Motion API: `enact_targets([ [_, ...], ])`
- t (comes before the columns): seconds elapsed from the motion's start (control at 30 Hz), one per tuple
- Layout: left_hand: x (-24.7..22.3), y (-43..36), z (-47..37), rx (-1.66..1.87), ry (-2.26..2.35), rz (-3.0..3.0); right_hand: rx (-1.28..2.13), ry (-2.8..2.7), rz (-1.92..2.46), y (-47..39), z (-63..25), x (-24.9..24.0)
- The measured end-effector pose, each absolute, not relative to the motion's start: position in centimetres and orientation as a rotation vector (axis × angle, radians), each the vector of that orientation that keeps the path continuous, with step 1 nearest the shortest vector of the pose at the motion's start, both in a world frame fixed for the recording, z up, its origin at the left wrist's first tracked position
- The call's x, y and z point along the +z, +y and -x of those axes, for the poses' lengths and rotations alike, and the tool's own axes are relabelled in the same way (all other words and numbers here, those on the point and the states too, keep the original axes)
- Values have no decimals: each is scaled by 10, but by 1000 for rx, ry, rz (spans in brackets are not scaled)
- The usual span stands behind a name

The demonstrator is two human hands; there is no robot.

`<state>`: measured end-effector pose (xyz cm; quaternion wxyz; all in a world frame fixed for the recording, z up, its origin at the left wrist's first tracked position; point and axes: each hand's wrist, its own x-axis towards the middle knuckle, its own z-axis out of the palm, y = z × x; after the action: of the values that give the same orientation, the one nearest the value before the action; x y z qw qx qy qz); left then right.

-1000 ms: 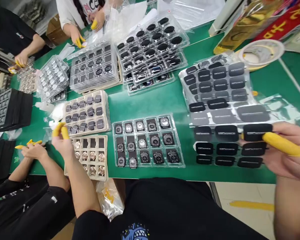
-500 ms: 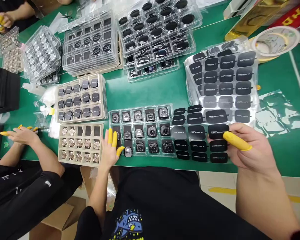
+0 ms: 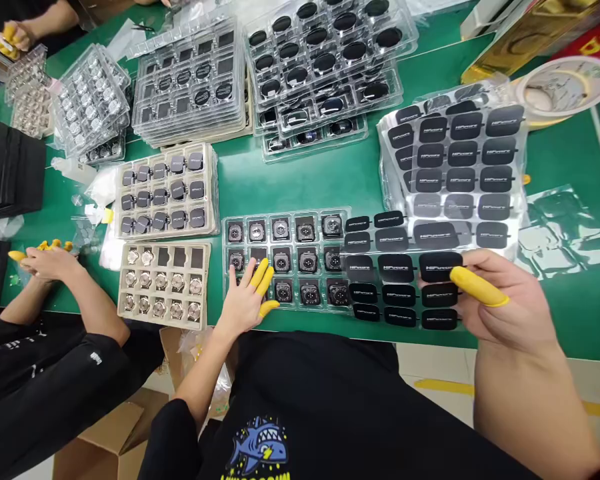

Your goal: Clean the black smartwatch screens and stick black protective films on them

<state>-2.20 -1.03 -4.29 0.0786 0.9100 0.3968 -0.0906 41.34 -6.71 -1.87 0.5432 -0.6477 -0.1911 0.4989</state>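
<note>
My right hand (image 3: 510,303), with a yellow cot on one finger, pinches the right edge of a clear sheet of black rounded stickers (image 3: 396,268) that bear white lettering. The sheet's left side overlaps the right end of a clear plastic tray (image 3: 293,247) of square black watch bodies lying back side up. Over the lower left of that tray, my left hand (image 3: 245,300) is open, its fingers spread and several wearing yellow cots. It hides part of the lower-left compartments; whether a fingertip touches a watch body (image 3: 281,261) I cannot tell.
Left of the tray sit a beige tray of round watches (image 3: 169,293) and a stack of square-watch trays (image 3: 167,200). Behind are stacked clear trays (image 3: 325,63), more sticker sheets (image 3: 460,153) and a tape roll (image 3: 560,90). A co-worker's hands (image 3: 47,260) rest at far left.
My left hand has moved right, from the tray's left edge to over its lower-left compartments. My right hand still holds the sticker sheet in nearly the same place. The view has shifted slightly.
</note>
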Motion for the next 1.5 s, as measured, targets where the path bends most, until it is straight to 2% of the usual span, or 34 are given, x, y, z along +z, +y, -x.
enact_targets([
  [0.13, -37, 7, 8, -377, 1320, -2659, 1199, -488, 1508, -64, -407, -16],
  [0.33, -26, 21, 7, -274, 1321, -2595, 1196, -473, 1504, -65, -410, -16],
  [0.53, -29, 41, -71, -151, 1042, -2734, 1211, -482, 1467, -64, -411, -12],
  [0.7, -39, 69, -116, -139, 1114, -2711, 1139, -501, 1465, -69, -419, -8],
  [0.8, -40, 58, -90, -38, 1156, -2688, 1071, -502, 1463, -76, -425, -7],
  [0.93, -44, 31, -7, 195, 1489, -2527, 1055, -465, 1451, -80, -426, -8],
  [1.07, -48, 27, 53, 18, 1526, -2485, 1149, -471, 1428, -69, -418, -10],
  [1.23, -42, 37, 62, -131, 1440, -2490, 1186, -526, 1382, -50, -409, -5],
  [1.5, -41, 10, 77, 221, 1672, -2297, 1143, -544, 1569, -38, -404, -7],
])
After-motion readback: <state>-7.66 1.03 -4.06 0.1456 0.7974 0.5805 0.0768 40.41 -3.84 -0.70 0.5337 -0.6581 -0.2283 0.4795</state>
